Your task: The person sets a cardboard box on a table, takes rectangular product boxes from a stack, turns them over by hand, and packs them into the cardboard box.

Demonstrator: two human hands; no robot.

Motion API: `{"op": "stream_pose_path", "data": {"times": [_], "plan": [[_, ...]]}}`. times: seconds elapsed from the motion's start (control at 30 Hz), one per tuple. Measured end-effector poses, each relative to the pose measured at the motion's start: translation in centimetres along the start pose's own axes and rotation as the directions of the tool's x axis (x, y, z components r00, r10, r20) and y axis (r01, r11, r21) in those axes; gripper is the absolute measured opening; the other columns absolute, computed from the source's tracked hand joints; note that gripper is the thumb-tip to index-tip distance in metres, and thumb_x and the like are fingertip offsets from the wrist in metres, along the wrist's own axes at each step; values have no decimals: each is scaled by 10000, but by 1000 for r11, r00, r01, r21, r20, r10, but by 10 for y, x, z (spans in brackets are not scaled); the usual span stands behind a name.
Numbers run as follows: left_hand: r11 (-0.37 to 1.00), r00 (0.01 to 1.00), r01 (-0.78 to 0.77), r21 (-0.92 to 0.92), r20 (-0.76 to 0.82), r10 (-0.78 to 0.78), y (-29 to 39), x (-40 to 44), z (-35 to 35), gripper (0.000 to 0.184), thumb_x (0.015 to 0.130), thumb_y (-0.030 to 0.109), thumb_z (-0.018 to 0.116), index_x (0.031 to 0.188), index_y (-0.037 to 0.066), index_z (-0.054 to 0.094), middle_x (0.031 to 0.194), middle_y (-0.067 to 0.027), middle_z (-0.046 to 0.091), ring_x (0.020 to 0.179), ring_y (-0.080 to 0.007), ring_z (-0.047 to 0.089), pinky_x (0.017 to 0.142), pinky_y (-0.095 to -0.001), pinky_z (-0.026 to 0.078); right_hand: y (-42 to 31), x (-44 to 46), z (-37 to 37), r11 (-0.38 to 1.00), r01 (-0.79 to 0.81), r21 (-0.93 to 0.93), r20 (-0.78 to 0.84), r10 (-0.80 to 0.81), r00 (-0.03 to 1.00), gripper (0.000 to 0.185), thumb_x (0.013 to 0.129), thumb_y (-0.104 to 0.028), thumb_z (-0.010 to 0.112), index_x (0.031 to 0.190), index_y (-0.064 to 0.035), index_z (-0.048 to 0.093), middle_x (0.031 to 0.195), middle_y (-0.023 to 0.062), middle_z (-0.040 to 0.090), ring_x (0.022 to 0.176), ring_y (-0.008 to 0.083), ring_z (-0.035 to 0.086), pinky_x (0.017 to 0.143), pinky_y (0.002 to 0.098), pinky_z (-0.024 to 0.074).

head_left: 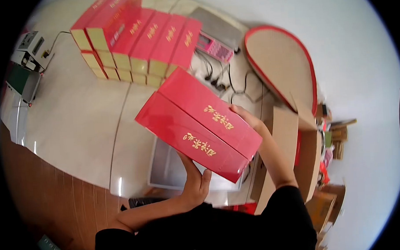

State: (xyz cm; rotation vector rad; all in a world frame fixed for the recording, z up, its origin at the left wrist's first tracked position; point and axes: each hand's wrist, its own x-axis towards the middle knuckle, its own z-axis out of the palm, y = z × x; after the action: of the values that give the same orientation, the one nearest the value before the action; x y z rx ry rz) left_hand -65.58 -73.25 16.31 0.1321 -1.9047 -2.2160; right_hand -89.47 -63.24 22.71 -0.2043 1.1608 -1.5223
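Two red boxes [195, 125] with gold lettering are held side by side, tilted, above the table in the head view. My left hand [194, 182] is at their near edge, its fingers partly hidden beneath them and the thumb apart. On the far right side, my right hand [247, 116] grips the pair, most of its fingers hidden behind the box. Below them lies a shallow grey-white tray [164, 168], partly covered by the boxes. Further back, several similar red boxes [150, 34] with pale gold ends stand stacked in rows.
An open cardboard carton [283, 131] stands at my right. Behind it leans a round red-rimmed panel [281, 60]. Black cables [233, 79] and a pink calculator-like device [215, 46] lie behind the boxes. A small machine [30, 51] sits at the table's far left.
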Motion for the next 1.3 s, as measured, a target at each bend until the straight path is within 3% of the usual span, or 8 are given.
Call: {"op": "stream_pose_path", "data": {"times": [0.17, 0.53, 0.67, 0.8, 0.9, 1.0, 1.13, 1.3], "plan": [[972, 970, 209, 108, -146, -192, -37, -73, 69, 753, 1036, 220, 343, 1417, -56, -246, 1525, -239, -64, 1431, -310, 41, 1152, -404, 69, 52, -35, -16, 913, -270, -304, -59, 265, 962, 657, 956, -498, 453, 1471, -104, 347, 1453, 99, 429, 1296, 207, 448, 1095, 326, 325], [852, 834, 516, 86, -276, -478, -51, -99, 95, 847, 996, 333, 477, 1466, -56, -110, 1542, -243, 34, 1443, -303, 78, 1166, -398, 82, 102, -17, -69, 878, -78, -472, 318, 252, 914, 676, 941, -554, 463, 1453, -120, 386, 1419, 95, 475, 1283, 210, 469, 1082, 340, 357], [831, 692, 555, 36, -574, -437, -36, -111, 49, 771, 1004, 357, 442, 1507, 14, -30, 1576, -187, 41, 1459, -275, 71, 1173, -386, 87, 90, -36, -101, 901, 335, -275, 166, -299, 940, 643, 1006, -510, 293, 1443, -42, 358, 1371, 150, 511, 1256, 269, 487, 1109, 382, 311], [906, 667, 369, 207, -738, -103, -13, -83, -22, 655, 1013, 321, 403, 1513, 26, 99, 1575, -153, 133, 1450, -248, 160, 1170, -366, 139, 110, -95, -129, 873, 437, -217, -195, -478, 857, 587, 1022, -450, 275, 1383, -13, 428, 1310, 166, 555, 1219, 260, 515, 1075, 382, 346], [832, 822, 417, 366, -543, -173, 13, -38, -48, 599, 1017, 350, 371, 1491, 16, 220, 1562, -136, 200, 1441, -232, 197, 1166, -362, 165, 157, -117, -111, 824, 488, -287, -436, -566, 699, 587, 1023, -421, 257, 1361, 25, 436, 1322, 189, 538, 1232, 278, 497, 1058, 412, 352], [846, 851, 448, 289, -426, -305, 7, -6, -53, 612, 1012, 400, 363, 1471, 9, 262, 1530, -143, 261, 1418, -233, 245, 1152, -355, 197, 188, -126, -70, 818, 458, -347, -569, -572, 591, 610, 1018, -446, 266, 1384, 20, 414, 1400, 187, 465, 1329, 284, 401, 1102, 419, 296], [807, 820, 572, 145, -144, -554, -4, 19, -60, 665, 1003, 502, 346, 1433, -6, 347, 1467, -156, 384, 1371, -236, 343, 1123, -340, 262, 200, -129, -36, 842, 450, -298, -607, -530, 592, 621, 1020, -456, 257, 1458, -18, 308, 1530, 152, 277, 1437, 279, 202, 1168, 402, 157], [725, 721, 686, -64, -77, -689, -13, 13, -68, 719, 991, 536, 362, 1415, -45, 349, 1450, -173, 394, 1348, -230, 371, 1096, -331, 310, 206, -118, -21, 840, 507, -192, -629, -502, 593, 650, 1004, -469, 312, 1489, -42, 248, 1557, 127, 216, 1450, 255, 141, 1171, 371, 97]]}}
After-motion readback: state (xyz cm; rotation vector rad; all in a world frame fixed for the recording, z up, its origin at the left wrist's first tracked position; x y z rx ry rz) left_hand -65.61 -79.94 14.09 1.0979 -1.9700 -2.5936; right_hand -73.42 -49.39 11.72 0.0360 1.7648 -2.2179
